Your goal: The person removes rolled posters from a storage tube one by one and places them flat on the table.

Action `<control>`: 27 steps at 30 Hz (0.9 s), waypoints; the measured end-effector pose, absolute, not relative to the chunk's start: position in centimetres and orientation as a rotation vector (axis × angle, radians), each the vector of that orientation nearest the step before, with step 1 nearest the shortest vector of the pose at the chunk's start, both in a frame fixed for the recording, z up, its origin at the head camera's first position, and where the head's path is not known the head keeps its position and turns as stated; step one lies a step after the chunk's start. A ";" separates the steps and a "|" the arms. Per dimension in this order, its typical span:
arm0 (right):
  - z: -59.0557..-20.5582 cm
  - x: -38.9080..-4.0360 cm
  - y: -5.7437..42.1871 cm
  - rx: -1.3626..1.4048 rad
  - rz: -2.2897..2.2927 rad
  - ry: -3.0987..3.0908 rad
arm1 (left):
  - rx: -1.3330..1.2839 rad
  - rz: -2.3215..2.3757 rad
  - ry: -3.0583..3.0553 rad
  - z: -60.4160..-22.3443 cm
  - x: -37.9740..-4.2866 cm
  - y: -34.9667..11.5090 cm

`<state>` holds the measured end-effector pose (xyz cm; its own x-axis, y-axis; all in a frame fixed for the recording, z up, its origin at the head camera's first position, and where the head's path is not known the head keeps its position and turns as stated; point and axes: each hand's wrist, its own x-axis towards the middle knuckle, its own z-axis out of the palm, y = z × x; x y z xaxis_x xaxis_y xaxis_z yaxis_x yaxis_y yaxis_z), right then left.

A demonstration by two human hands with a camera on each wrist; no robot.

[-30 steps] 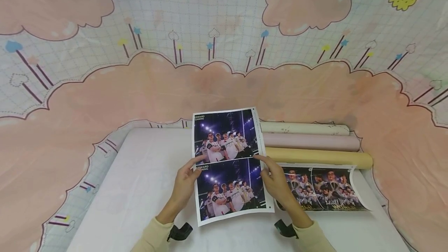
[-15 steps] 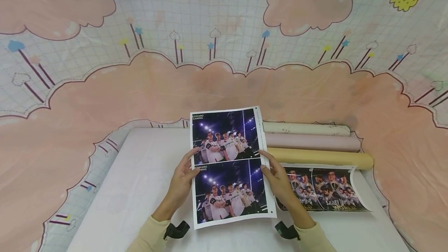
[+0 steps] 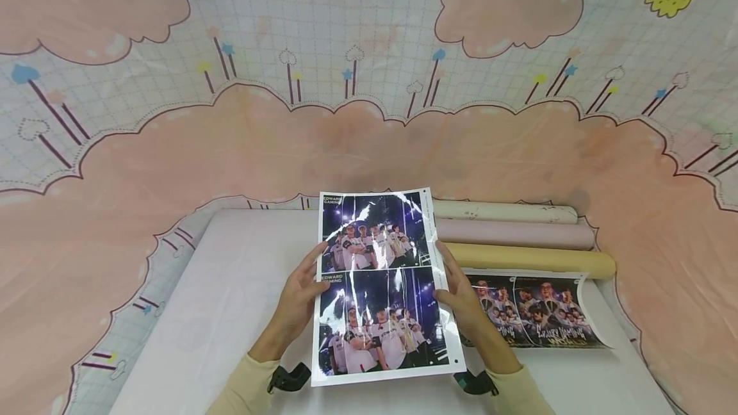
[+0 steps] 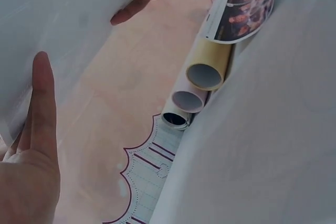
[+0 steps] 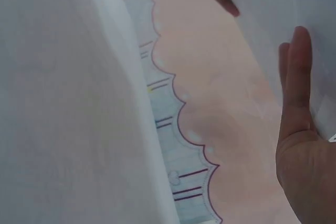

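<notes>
Both hands hold a glossy printed poster [image 3: 375,287] upright over the table, one at each side edge. It carries the same group photo twice, one above the other, with "EDWARD GAMING" lettering and a white border. At its left edge my left hand [image 3: 295,300] pinches it, thumb on the front and fingers toward the back. The right hand [image 3: 466,303] grips the opposite edge the same way. Streaks of light glare across the print. From the left wrist view, the poster's plain pale back [image 4: 58,19] shows, with the left hand [image 4: 37,156] against it.
Three rolled tubes lie at the back right of the white table [image 3: 230,287]: a cream roll [image 3: 507,212], a pinkish roll [image 3: 519,234] and a yellow roll [image 3: 536,260]. In front of them lies a dark printed poster [image 3: 548,312] with curling edges. A cloud-patterned cloth [image 3: 346,152] hangs behind.
The poster has tilted, its lower edge coming lower and nearer, and glare now crosses the print. Both hands have shifted slightly with it, still holding the side edges.
</notes>
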<state>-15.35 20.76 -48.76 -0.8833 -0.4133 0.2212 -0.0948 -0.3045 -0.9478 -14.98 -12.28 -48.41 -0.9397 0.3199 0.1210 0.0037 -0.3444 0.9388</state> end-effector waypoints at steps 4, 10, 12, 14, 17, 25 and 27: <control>-48.7 -15.2 20.9 -0.694 -2.354 1.501 | 0.500 2.418 1.527 -48.6 -15.1 -12.5; -48.6 -15.0 20.9 -0.638 -2.374 1.419 | 0.525 2.437 1.377 -49.0 -15.1 -12.6; -48.8 -15.0 20.9 -0.619 -2.375 1.439 | 0.513 2.431 1.408 -49.1 -15.1 -12.6; -48.9 -14.9 20.8 -0.611 -2.367 1.485 | 0.494 2.424 1.464 -49.1 -15.1 -12.6; -49.2 -14.9 20.5 -0.574 -2.343 1.613 | 0.466 2.408 1.544 -49.2 -15.1 -12.6; -49.5 -14.7 19.3 -0.345 -2.193 2.025 | 0.361 2.323 1.757 -49.2 -14.8 -13.0; -49.6 -14.8 19.1 -0.307 -2.176 2.071 | 0.329 2.294 1.818 -49.3 -14.8 -13.2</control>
<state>-14.77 19.10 -49.60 -0.9720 -0.2265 0.0623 -0.0511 -0.0549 -0.9972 -14.79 -13.20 -49.30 -0.9561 0.2883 0.0522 -0.0151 -0.2263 0.9740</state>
